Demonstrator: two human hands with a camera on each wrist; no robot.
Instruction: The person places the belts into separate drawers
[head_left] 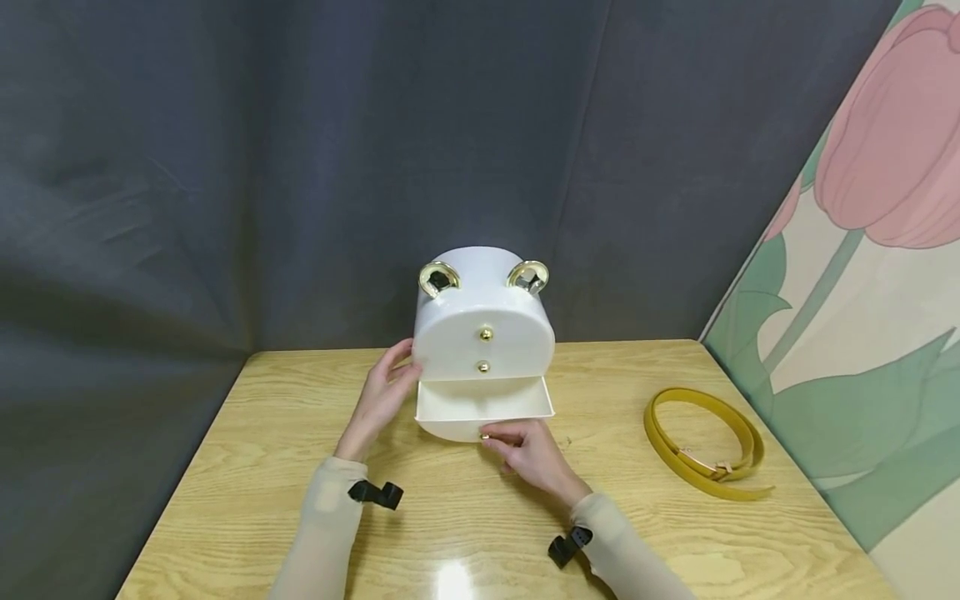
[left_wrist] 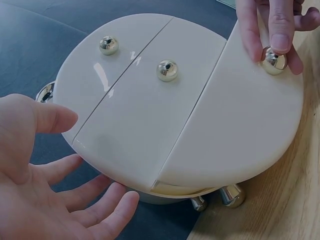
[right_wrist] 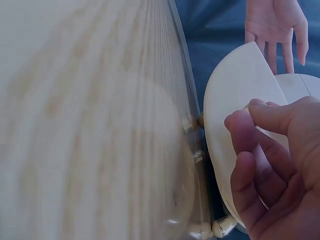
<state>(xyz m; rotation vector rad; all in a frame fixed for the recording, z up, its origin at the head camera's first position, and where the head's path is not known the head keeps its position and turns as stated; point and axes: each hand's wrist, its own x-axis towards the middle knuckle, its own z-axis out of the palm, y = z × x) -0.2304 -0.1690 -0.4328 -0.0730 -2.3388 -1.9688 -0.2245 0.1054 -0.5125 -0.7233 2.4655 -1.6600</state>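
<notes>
A white rounded box [head_left: 480, 287] stands on the far middle of the wooden bench [head_left: 292, 408], its flat front facing the near side. It has three drawers stacked one above another. The bottom drawer [head_left: 483, 402] is pulled out toward the near side, its pale inside showing, while the two above it sit flush.

The right hand [head_left: 531, 454] has its grip pinched on the gold knob [left_wrist: 274, 64] of that bottom drawer, thumb and fingertips on the ball. The left hand [head_left: 384, 402] is at the box's left side, its grip loose and grasping nothing: the fingers are spread, with fingertips at the side wall. Whether its thumb touches the front, I cannot tell.

Two gold rounded pieces [head_left: 528, 277] stick up at the left and right of the box's top, and small gold feet [left_wrist: 232, 196] show under it. A mustard-yellow belt [head_left: 693, 476] lies coiled on the right of the bench, well apart from the box. A dark curtain [head_left: 375, 150] hangs on the far side; a wall [head_left: 870, 308] with painted tulips stands on the right.
</notes>
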